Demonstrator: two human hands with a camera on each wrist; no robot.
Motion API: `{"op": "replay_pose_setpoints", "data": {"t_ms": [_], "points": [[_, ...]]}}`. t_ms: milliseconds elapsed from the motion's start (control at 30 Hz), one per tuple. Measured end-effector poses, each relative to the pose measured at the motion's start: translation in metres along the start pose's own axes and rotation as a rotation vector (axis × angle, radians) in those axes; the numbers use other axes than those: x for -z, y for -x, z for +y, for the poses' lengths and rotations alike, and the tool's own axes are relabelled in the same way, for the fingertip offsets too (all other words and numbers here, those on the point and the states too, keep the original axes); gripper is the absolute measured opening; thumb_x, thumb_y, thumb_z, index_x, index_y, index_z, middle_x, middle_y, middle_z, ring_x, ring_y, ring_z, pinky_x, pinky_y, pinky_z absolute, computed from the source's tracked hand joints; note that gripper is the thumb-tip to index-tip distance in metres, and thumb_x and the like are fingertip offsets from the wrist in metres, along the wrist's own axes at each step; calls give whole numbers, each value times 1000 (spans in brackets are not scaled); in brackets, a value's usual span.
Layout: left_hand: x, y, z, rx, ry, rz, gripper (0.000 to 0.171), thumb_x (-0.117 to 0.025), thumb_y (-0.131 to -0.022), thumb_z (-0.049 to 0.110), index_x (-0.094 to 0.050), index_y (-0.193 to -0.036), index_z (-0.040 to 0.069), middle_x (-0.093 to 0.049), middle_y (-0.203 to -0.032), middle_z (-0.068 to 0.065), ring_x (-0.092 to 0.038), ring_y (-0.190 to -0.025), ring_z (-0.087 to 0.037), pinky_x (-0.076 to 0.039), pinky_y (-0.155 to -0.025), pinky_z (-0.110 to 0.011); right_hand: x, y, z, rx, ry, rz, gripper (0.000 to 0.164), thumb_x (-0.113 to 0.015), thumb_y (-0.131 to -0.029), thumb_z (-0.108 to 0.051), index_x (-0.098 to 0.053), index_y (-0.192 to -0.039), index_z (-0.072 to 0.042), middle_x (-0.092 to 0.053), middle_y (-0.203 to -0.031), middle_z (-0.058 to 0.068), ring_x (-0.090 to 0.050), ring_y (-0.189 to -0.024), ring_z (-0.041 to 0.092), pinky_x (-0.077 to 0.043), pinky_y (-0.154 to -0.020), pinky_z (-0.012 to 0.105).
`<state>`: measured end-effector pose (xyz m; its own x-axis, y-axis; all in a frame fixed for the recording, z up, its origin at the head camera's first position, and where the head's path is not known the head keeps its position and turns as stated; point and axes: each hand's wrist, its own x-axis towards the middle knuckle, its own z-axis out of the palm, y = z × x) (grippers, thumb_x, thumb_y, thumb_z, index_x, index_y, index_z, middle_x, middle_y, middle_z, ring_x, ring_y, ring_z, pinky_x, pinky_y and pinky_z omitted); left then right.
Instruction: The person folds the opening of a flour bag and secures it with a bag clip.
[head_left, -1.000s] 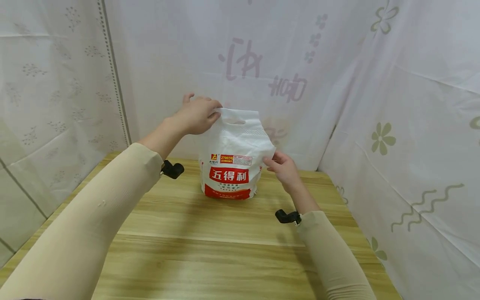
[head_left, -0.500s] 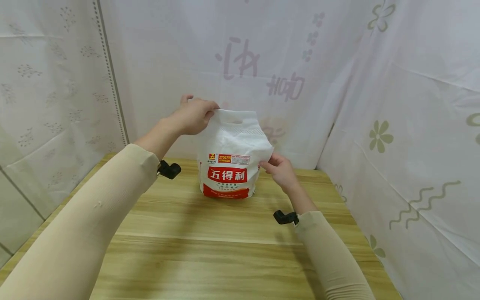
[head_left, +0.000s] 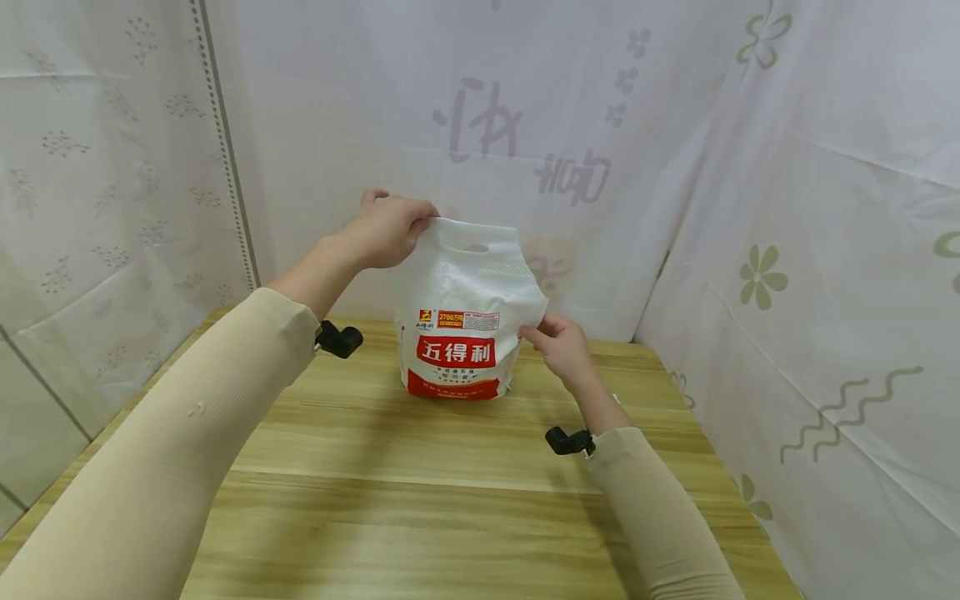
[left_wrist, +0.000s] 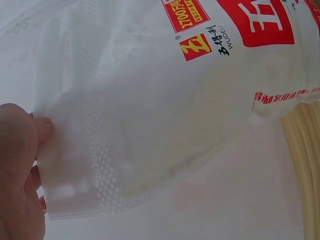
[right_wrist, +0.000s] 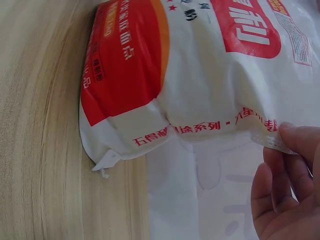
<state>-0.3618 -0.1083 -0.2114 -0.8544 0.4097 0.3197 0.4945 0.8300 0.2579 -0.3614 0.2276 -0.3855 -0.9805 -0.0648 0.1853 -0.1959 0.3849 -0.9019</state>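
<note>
A white flour bag (head_left: 465, 287) with red print stands on the wooden table in the head view. Its thin upper part, with a cut-out handle hole, is held up. My left hand (head_left: 386, 232) pinches the top left corner; in the left wrist view the thumb of that hand (left_wrist: 20, 150) lies on the bag's clear top strip. My right hand (head_left: 564, 346) pinches the bag's right side edge, lower down. In the right wrist view, the thumb and index finger of this hand (right_wrist: 295, 175) hold the edge seam, with the other fingers curled below.
The wooden table (head_left: 390, 517) stretches toward me in front of the bag. Pale printed curtains (head_left: 337, 108) hang behind and on both sides. A small white scrap (head_left: 617, 400) shows beside my right wrist. A short knotted thread (right_wrist: 104, 172) sticks out at a bottom corner of the bag.
Both hands keep their grip on the bag. The left hand and the bag's top corner have shifted slightly left. A small white scrap now shows beside the right wrist.
</note>
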Motion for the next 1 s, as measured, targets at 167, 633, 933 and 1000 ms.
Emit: {"op": "replay_pose_setpoints", "data": {"t_ms": [167, 633, 933, 1000], "points": [[1, 1, -1, -2, 12, 36, 29, -53, -115, 18, -71, -136, 12, -77, -134, -12, -68, -123, -35, -17, -131, -59, -2, 1, 2, 38, 64, 35, 33, -76, -105, -26, -78, -131, -6, -79, -114, 17, -67, -102, 25, -57, -88, 34], [2, 3, -6, 6, 80, 76, 32, -53, -114, 19, -77, -134, 15, -76, -138, -10, -67, -126, -33, -46, -119, -53, 3, 2, 15, 53, 3, 35, 31, -73, -106, -22, -76, -130, -2, -78, -116, 14, -67, -97, 13, -59, -84, 25], [5, 6, -3, 12, 305, 38, 36, -60, -109, 29, -77, -133, 9, -74, -137, -13, -65, -130, -31, -57, -109, -53, 13, 5, 17, 42, -313, 64, 21, -65, -110, -18, -71, -123, -2, -74, -102, -13, -71, -100, 12, -61, -92, 32], [4, 7, -3, 23, 322, 25, 37, -62, -109, 34, -78, -129, 7, -74, -136, -13, -64, -129, -31, -57, -110, -53, 15, 5, 16, 50, -339, 61, 22, -63, -112, -20, -76, -117, -3, -76, -100, -13, -72, -99, 12, -62, -91, 32]]}}
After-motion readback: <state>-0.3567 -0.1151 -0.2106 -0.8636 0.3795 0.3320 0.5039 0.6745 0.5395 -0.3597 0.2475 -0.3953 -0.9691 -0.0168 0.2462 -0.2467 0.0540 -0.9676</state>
